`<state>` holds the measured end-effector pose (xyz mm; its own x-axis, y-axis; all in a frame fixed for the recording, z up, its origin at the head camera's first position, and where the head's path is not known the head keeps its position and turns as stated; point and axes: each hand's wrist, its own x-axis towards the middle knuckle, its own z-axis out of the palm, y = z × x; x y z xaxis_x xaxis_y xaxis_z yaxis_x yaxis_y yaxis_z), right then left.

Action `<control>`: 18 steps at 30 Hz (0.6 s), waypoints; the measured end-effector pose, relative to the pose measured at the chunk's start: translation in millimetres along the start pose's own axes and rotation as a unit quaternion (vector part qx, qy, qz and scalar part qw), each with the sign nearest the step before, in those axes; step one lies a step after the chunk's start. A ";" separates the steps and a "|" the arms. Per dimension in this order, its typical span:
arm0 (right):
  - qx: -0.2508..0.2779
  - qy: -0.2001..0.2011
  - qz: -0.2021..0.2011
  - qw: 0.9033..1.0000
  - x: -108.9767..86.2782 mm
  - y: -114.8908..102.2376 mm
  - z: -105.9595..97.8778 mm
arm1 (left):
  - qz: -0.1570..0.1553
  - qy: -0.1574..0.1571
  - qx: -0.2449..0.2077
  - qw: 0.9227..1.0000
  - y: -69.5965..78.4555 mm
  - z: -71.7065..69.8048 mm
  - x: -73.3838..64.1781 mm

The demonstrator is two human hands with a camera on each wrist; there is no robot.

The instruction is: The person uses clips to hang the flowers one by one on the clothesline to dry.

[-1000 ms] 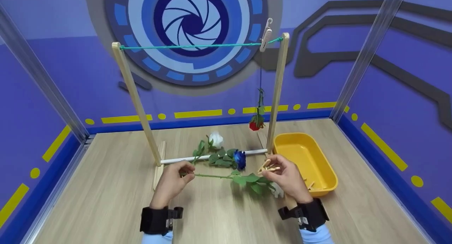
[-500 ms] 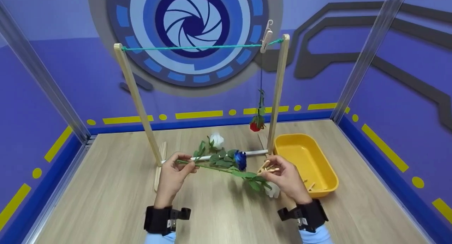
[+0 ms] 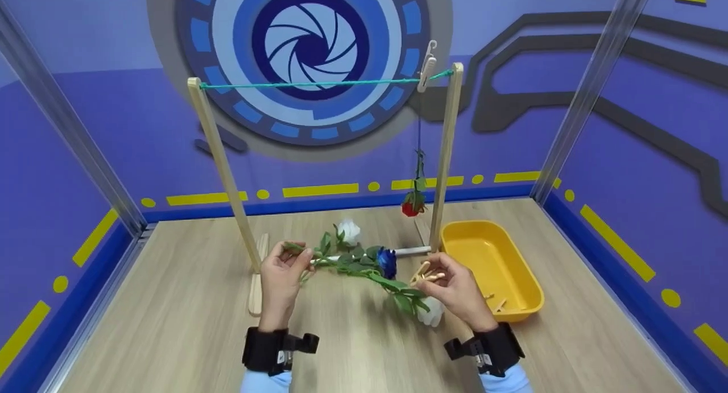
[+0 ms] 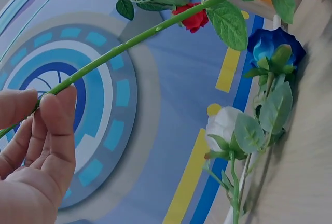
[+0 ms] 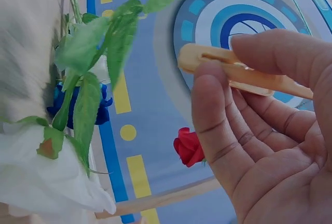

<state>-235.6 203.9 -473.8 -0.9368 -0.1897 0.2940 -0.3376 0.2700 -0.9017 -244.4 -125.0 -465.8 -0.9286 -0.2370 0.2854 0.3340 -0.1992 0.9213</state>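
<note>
My left hand [image 3: 282, 282] pinches the green stem [image 4: 140, 37] of a white rose between thumb and fingertips. That stem slants down to the right, and its white bloom [image 3: 430, 311] hangs beside my right hand [image 3: 459, 290]. Between the right thumb and fingers I hold a wooden clothespin [image 5: 259, 77]; whether a second one is with it I cannot tell. Behind the stem lie a blue rose [image 3: 387, 263] and another white rose [image 3: 348, 232] on the table. A red rose [image 3: 412, 204] hangs bloom down from a pale hooked clip [image 3: 426, 74] on the green cord [image 3: 318, 84].
Two wooden posts, left [image 3: 224, 171] and right [image 3: 446, 160], carry the cord, with a white bar [image 3: 412, 251] low between them. At the right stands a yellow tub [image 3: 489, 239] holding several clothespins [image 3: 500, 305]. Printed walls enclose the wooden table [image 3: 187, 302].
The left hand has risen slightly and shifted right, lifting the stem into a slant and drawing the white bloom left. My right hand keeps its clothespin and has hardly moved.
</note>
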 end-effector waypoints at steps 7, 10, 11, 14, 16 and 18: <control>-0.015 -0.018 -0.038 0.999 19.5 -7.5 -8.8 | 0.046 -0.025 0.029 0.998 10.5 22.2 19.8; -0.032 -0.029 -0.062 0.997 30.1 -13.3 -14.0 | 0.065 -0.048 0.036 0.996 15.2 31.1 27.9; -0.034 -0.030 -0.069 0.997 33.7 -15.4 -15.7 | 0.073 -0.056 0.039 0.995 16.6 33.9 30.5; -0.031 -0.031 -0.086 0.995 44.3 -23.3 -20.0 | 0.092 -0.078 0.046 0.992 20.9 42.3 38.4; -0.023 -0.033 -0.102 0.994 51.7 -28.4 -22.1 | 0.102 -0.089 0.053 0.989 24.3 48.3 43.6; -0.017 -0.038 -0.122 0.992 59.8 -34.0 -23.1 | 0.108 -0.094 0.063 0.988 28.2 54.8 49.0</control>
<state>-282.2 205.1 -418.3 -0.8180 -0.3232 0.4758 -0.5571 0.2390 -0.7953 -289.3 -90.1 -411.4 -0.8552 -0.0775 0.5125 0.5164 -0.0408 0.8554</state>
